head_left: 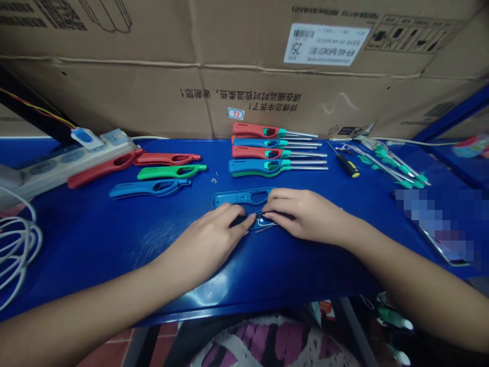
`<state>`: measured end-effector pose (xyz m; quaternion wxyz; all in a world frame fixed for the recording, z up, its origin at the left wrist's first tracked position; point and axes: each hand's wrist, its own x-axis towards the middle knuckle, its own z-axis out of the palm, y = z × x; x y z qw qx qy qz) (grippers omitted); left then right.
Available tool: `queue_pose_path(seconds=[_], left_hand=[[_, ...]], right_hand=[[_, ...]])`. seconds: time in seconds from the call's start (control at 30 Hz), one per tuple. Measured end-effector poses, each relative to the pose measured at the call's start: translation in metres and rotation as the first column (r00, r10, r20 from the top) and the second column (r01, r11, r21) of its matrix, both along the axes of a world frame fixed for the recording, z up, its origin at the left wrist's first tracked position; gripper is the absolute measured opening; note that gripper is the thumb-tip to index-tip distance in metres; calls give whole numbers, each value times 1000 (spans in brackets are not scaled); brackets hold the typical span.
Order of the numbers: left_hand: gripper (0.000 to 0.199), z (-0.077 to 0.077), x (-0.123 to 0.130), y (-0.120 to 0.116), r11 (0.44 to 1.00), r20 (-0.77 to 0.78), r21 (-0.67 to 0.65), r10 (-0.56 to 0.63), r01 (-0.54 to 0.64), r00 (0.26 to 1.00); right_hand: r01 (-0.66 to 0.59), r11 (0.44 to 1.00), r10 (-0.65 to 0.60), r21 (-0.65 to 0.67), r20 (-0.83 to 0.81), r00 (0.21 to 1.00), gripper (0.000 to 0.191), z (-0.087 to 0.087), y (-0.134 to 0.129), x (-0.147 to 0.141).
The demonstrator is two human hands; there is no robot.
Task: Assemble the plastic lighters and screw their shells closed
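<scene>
Left hand [214,234] and right hand [305,214] part closed, fingertips on blue wired piece [262,221], exact grip can't tell. Piece just on near side of blue shell half [239,198], mostly covered, axis unclear. Shell half: long axis left-right, loop end pointing right. Beyond it, lighters [254,152], metal tubes pointing right; screwdriver [348,166] beyond right; coloured casings [164,172] beyond left

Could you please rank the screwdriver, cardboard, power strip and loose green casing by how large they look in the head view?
1. Cardboard
2. Power strip, partly out of frame
3. Green casing
4. Screwdriver
</scene>
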<state>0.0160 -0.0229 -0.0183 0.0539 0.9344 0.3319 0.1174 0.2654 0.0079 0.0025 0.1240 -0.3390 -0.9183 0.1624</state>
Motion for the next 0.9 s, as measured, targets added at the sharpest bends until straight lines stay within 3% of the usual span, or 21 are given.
queue_pose_path(seconds=[0.2, 0.27, 0.4, 0.5, 0.57, 0.63, 0.9], left_hand=[[35, 3, -1, -3, 999, -20, 42, -17, 18, 1000], [35, 2, -2, -1, 999, 17, 39, -38, 38, 999], [35, 3, -3, 0, 999, 36, 31, -28, 26, 999], [35, 3, -4, 0, 1000, 28, 22, -9, 8, 1000], [38, 2, -6, 0, 1000, 30, 11, -5, 4, 1000], [43, 1, -6, 0, 1000, 31, -5, -3, 3, 1000], [47, 0, -7, 1, 998, -17, -64, -24, 23, 1000]], right_hand=[[-139, 990, 130, 35, 191, 973, 19, 5, -10, 0], [-131, 991, 129, 0, 156, 979, 17, 3, -9, -1], [-48, 978, 28, -203, -96, 995, 7, 4, -3, 1], [37, 896, -149, -442, -221, 964, 11, 4, 3, 5], [15, 825, -217, -565, -293, 931, 14, 2, 7, 8], [-27, 797, -225, -604, -337, 914, 15, 0, 11, 11], [-8, 898, -125, -440, -273, 954, 15, -6, 17, 10]])
